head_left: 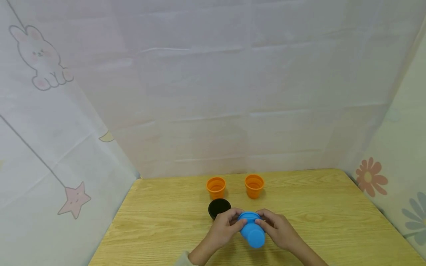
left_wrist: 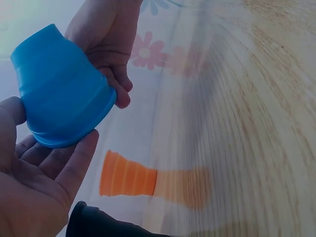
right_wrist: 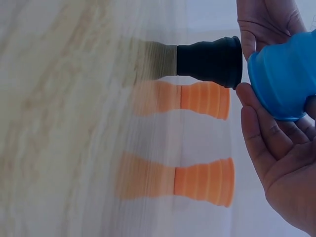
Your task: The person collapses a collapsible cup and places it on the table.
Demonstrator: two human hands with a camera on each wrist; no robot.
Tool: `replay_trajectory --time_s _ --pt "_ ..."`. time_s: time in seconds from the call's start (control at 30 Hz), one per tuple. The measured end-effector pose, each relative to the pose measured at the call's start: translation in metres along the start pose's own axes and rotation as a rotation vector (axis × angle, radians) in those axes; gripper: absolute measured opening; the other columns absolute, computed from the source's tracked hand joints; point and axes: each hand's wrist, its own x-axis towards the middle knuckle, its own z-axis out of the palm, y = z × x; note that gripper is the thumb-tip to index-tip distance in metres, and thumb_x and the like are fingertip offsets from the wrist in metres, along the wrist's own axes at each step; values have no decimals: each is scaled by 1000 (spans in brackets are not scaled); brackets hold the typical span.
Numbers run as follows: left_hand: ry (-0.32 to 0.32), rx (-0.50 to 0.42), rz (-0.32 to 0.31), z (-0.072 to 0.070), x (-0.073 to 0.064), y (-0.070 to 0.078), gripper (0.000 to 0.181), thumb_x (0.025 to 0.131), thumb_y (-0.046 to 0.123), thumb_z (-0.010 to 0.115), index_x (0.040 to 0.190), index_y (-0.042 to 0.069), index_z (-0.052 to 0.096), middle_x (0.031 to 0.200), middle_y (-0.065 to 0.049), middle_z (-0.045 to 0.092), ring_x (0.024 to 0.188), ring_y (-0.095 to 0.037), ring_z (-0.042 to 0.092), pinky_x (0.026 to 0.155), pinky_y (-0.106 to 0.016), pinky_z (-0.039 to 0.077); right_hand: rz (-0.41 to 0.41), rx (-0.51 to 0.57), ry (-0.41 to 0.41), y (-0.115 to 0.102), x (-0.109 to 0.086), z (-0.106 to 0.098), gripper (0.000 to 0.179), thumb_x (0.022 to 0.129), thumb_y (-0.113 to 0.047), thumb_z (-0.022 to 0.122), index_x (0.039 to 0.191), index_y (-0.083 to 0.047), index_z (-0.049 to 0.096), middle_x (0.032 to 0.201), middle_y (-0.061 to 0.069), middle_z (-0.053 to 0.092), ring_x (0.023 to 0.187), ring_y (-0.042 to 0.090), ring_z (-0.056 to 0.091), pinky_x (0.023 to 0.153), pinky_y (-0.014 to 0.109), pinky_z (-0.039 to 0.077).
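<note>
Both hands hold a blue ribbed cup (head_left: 255, 236) above the table, tilted so its base faces back toward the person and its wide rim points away. My left hand (head_left: 222, 227) grips the rim side from the left, thumb on the near wall. From the right, my right hand (head_left: 279, 231) grips the same cup in the same way. In the left wrist view, the blue cup (left_wrist: 61, 89) has fingers along its rim from both sides. A black cup (head_left: 217, 206) stands just beyond the left hand, partly hidden by it.
Two orange ribbed cups, a left one (head_left: 216, 186) and a right one (head_left: 254, 186), stand upright near the back of the wooden table (head_left: 159, 221). Pale printed cloth (head_left: 199, 92) hangs behind the table and along its sides.
</note>
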Motion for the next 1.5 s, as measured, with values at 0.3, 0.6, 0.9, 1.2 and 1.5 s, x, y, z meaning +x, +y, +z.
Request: replay_trajectory --time_s 0.3,0.6,0.9,1.2,1.5 --pt "-7 172 131 2 -4 -3 34 106 33 55 121 5 66 110 -7 74 91 -3 67 79 -19 56 -113 -132 59 0 -5 3 16 107 -16 53 113 -13 67 96 -8 72 80 0 64 66 23 57" --pt "-100 68 178 -4 -6 4 28 104 16 58 128 2 61 122 -14 70 103 -10 69 87 -20 55 -195 -278 137 -10 -8 3 12 104 -8 56 111 -12 65 96 -6 72 85 0 65 66 23 57" --pt "-70 140 242 1 -4 1 26 105 16 56 127 3 62 119 -13 71 99 -8 69 81 -20 57 -97 -163 133 -11 -9 1 17 106 -13 53 116 -12 67 103 -3 74 89 3 66 73 25 58" --pt "-23 164 251 1 -5 0 27 107 19 53 128 4 61 120 -11 70 100 -8 69 83 -21 57 82 330 -131 -3 -9 -13 39 112 -17 39 141 7 47 130 17 63 112 10 65 92 29 56" --pt "-124 -80 127 -5 -5 1 25 104 14 57 126 2 61 118 -19 69 101 -8 64 91 -23 53 109 405 -156 -10 -8 -16 33 110 -16 45 133 6 52 118 9 64 106 12 63 94 28 54"
